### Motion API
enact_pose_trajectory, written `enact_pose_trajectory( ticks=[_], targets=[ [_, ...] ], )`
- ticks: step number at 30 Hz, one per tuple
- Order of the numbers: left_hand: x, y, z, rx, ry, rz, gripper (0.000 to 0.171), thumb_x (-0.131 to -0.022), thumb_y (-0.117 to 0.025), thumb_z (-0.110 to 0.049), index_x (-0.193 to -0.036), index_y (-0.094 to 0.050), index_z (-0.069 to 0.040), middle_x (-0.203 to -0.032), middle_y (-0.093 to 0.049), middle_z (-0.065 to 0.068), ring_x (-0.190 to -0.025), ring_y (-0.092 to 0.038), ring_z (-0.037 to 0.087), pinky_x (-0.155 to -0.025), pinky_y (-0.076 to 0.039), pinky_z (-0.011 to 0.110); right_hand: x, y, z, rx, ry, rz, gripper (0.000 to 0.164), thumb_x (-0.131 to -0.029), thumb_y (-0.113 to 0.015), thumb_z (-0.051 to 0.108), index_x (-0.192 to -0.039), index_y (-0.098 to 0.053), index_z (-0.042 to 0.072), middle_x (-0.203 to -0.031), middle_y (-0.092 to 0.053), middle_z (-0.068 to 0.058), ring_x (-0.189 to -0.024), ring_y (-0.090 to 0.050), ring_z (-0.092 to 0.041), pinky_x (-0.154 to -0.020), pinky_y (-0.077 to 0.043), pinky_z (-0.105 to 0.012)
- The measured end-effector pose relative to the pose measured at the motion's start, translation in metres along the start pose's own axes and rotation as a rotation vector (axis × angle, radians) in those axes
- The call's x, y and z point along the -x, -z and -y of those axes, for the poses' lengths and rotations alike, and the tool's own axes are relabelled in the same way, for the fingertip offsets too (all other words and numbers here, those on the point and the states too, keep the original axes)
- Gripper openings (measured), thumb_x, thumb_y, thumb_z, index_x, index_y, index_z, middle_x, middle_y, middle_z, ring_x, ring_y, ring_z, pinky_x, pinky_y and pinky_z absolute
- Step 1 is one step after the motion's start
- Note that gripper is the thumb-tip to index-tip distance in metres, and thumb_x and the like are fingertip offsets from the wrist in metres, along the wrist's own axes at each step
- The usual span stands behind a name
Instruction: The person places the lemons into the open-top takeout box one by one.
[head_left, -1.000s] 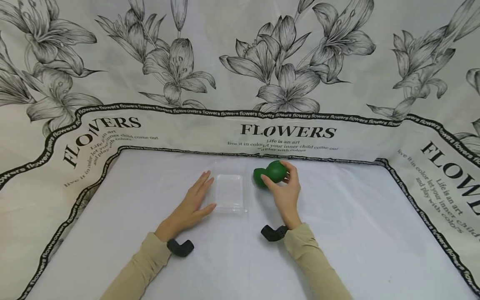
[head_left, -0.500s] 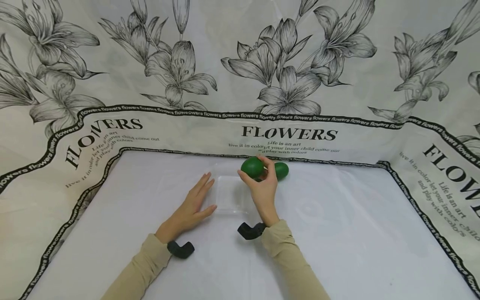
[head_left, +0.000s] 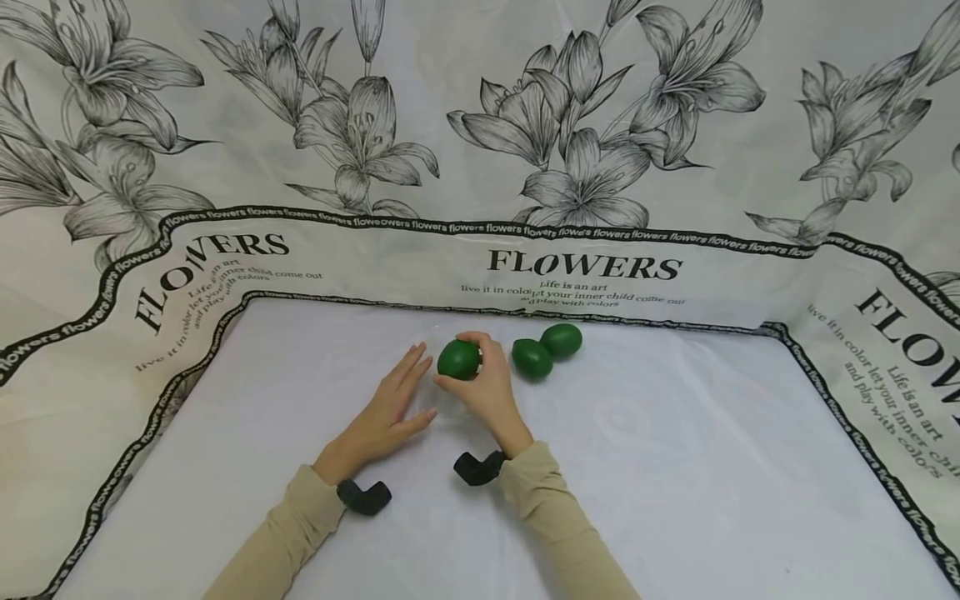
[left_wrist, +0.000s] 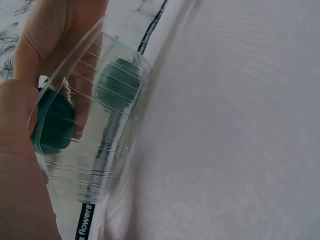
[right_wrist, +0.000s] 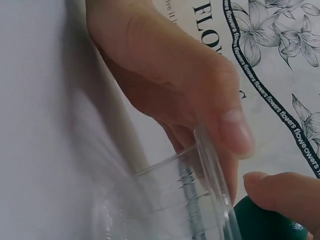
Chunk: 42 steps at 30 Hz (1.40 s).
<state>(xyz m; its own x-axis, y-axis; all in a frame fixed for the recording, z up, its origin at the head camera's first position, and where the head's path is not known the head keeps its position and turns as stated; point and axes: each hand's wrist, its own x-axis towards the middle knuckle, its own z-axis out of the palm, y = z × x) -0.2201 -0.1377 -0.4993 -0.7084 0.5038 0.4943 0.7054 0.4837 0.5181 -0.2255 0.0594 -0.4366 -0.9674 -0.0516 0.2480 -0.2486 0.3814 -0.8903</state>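
Observation:
My right hand (head_left: 491,392) holds a green lime (head_left: 457,360) between thumb and fingers, over a clear plastic box (left_wrist: 75,175). In the left wrist view the lime is near the box's rim; how far inside it lies, I cannot tell. My left hand (head_left: 378,417), fingers extended, rests along the left side of the box. To the right lie two more limes: a nearer lime (head_left: 532,359) and a farther lime (head_left: 562,341) beside it. Much of the box is hidden by the right hand in the head view.
A white cloth (head_left: 675,467) covers the table. Behind it rises a floral-printed curtain (head_left: 585,275) with black lettered bands. Black curved camera mounts (head_left: 364,497) sit at both wrists.
My right hand has picked up a lime from the right-hand group and carried it left over the box. The left hand stays at the box's side.

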Motion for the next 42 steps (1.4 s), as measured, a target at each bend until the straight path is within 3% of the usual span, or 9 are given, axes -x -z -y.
enact_pose_trajectory(
  ticks=[6,11,19,34,42],
  targets=[
    [0.0002,-0.0013,0.0017,-0.006,-0.035,-0.027,0.075,-0.099,-0.054,-0.044,-0.153,-0.029,0.003,-0.162,-0.018,0.021,-0.149,-0.014,0.039,-0.113,-0.021,0.064,0.0037,-0.0059,-0.0006,0.154,0.047,0.085,0.061,-0.073,-0.088,0.013,-0.125,-0.057,0.009,-0.124,-0.052,-0.019,-0.115,-0.053,-0.037,-0.094,-0.048,-0.054],
    [-0.0003,-0.0012,0.0017,-0.005,-0.041,-0.029,0.079,-0.100,-0.047,-0.053,-0.152,-0.030,0.003,-0.162,-0.018,0.022,-0.149,-0.013,0.038,-0.114,-0.020,0.063,0.0050,-0.0091,-0.0005,0.233,0.026,0.099,0.061,-0.073,-0.087,0.011,-0.126,-0.057,0.009,-0.125,-0.051,-0.020,-0.117,-0.051,-0.040,-0.094,-0.048,-0.054],
    [-0.0009,-0.0014,0.0019,-0.002,-0.036,-0.014,0.080,-0.100,-0.043,-0.056,-0.152,-0.030,0.003,-0.162,-0.017,0.021,-0.150,-0.012,0.038,-0.114,-0.019,0.062,0.0070,-0.0095,0.0020,0.268,-0.024,0.119,0.061,-0.073,-0.088,0.009,-0.126,-0.058,0.009,-0.128,-0.050,-0.021,-0.120,-0.048,-0.043,-0.095,-0.047,-0.055],
    [-0.0012,-0.0013,0.0033,-0.007,-0.067,-0.031,0.078,-0.101,-0.045,-0.054,-0.151,-0.032,0.004,-0.161,-0.021,0.022,-0.148,-0.017,0.040,-0.114,-0.020,0.063,0.0035,-0.0097,0.0008,0.344,0.001,0.190,0.063,-0.073,-0.086,0.006,-0.130,-0.059,0.007,-0.133,-0.050,-0.022,-0.117,-0.049,-0.042,-0.094,-0.048,-0.055],
    [-0.0006,0.0002,0.0016,0.003,-0.059,-0.025,0.078,-0.100,-0.048,-0.052,-0.152,-0.031,0.004,-0.161,-0.022,0.022,-0.148,-0.017,0.039,-0.115,-0.020,0.061,-0.0006,-0.0060,-0.0013,0.385,0.011,0.334,0.070,-0.083,-0.070,0.007,-0.148,-0.044,0.004,-0.142,-0.043,-0.026,-0.122,-0.049,-0.043,-0.095,-0.048,-0.054]
  ],
)
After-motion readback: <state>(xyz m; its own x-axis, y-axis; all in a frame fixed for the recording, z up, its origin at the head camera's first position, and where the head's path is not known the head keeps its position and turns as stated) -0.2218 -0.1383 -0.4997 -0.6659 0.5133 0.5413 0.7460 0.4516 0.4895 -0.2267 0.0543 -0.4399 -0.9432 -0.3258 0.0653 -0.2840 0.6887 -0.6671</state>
